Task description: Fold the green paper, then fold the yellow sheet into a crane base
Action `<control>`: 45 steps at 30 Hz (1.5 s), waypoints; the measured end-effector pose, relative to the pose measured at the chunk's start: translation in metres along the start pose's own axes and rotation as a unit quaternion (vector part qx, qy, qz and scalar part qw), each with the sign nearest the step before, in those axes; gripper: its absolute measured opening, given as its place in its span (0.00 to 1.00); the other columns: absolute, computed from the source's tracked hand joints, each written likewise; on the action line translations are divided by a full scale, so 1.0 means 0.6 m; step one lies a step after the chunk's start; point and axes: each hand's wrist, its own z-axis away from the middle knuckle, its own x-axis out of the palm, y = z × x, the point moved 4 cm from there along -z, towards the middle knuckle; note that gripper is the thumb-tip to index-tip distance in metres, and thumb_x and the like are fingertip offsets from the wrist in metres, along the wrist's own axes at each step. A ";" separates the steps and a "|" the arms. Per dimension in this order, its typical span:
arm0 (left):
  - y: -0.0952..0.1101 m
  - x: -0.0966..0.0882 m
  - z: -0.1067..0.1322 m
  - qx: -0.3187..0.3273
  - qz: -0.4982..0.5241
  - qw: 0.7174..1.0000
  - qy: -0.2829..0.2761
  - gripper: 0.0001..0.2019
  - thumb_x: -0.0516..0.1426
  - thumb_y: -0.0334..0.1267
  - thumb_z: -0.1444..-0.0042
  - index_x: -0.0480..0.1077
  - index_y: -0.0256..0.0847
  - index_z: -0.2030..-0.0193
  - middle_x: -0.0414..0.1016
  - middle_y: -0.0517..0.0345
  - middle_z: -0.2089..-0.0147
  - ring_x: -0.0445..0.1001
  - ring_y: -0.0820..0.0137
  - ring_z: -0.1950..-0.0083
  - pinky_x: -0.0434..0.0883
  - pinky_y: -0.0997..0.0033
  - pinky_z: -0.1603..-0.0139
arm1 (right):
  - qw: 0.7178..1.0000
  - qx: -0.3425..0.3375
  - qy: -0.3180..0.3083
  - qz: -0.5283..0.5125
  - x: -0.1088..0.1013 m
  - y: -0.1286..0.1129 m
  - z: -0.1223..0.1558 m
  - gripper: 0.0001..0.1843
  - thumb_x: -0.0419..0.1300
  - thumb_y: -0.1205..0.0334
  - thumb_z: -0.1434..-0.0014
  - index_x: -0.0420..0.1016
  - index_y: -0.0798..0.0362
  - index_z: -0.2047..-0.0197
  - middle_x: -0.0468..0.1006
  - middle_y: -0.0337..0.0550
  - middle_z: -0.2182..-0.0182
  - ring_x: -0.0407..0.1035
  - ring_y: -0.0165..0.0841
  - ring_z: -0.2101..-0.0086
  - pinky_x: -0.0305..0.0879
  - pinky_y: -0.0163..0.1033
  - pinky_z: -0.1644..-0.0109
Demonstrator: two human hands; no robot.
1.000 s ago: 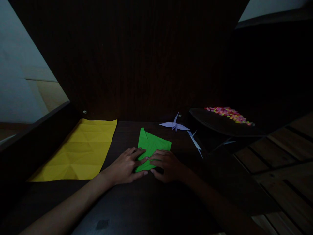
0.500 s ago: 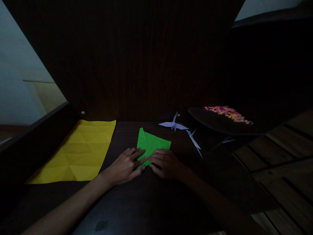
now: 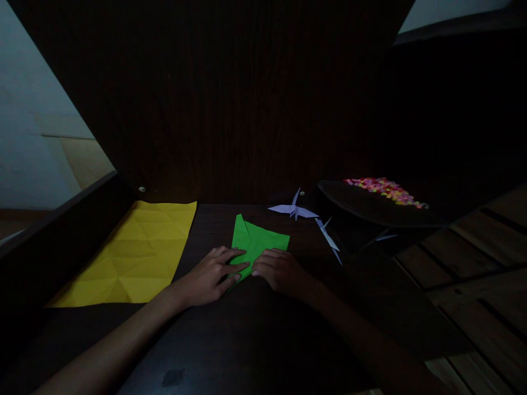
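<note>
Left hand [image 3: 209, 278] splays, right hand [image 3: 284, 271], grip unclear, touches green paper [image 3: 261, 240]; desk [image 3: 222, 340], wall [image 3: 33, 82] dim.

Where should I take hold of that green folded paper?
Probably pinch the green paper at its right corner, coming from the far side: that corner juts out uncovered, whereas the left hand and right hand cover parts of the near side.

Here on the desk [image 3: 222, 351], folded paper [image 3: 263, 237] sits mid-field beneath left hand [image 3: 214, 275] and right hand [image 3: 280, 270], paper sheet [image 3: 142, 252] out left, two origami cranes [image 3: 293, 210] behind and right, and farther right a shelf [image 3: 358, 206].
</note>
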 end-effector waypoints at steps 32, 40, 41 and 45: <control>0.009 -0.002 0.004 0.027 0.040 0.999 -0.011 0.21 0.59 0.35 0.41 0.71 0.50 0.41 0.67 0.52 0.32 0.65 0.53 0.35 0.59 0.45 0.36 | 0.999 0.038 0.011 0.021 -0.004 0.015 0.001 0.13 0.63 0.54 0.35 0.75 0.52 0.68 0.77 0.40 0.72 0.67 0.37 0.64 0.56 0.44 0.54; 0.011 -0.008 0.003 0.016 0.055 0.998 -0.021 0.22 0.61 0.33 0.44 0.73 0.51 0.42 0.66 0.53 0.32 0.64 0.53 0.34 0.58 0.43 0.35 | 0.997 0.081 -0.001 0.009 -0.009 0.014 -0.003 0.13 0.62 0.51 0.36 0.77 0.52 0.56 0.78 0.45 0.63 0.67 0.40 0.59 0.57 0.47 0.51; 0.011 -0.009 0.003 0.016 0.058 0.998 -0.020 0.21 0.61 0.33 0.44 0.74 0.51 0.43 0.66 0.53 0.32 0.64 0.53 0.34 0.59 0.44 0.35 | 0.996 0.087 -0.005 0.008 -0.008 0.014 -0.003 0.13 0.63 0.51 0.36 0.77 0.52 0.55 0.78 0.45 0.62 0.67 0.40 0.58 0.58 0.47 0.51; 0.009 -0.009 0.002 0.016 0.063 0.998 -0.024 0.17 0.61 0.34 0.41 0.76 0.52 0.45 0.66 0.53 0.32 0.64 0.54 0.34 0.59 0.45 0.36 | 0.996 0.093 -0.008 0.001 -0.007 0.013 -0.003 0.12 0.65 0.53 0.38 0.77 0.51 0.55 0.78 0.46 0.59 0.67 0.41 0.56 0.59 0.48 0.49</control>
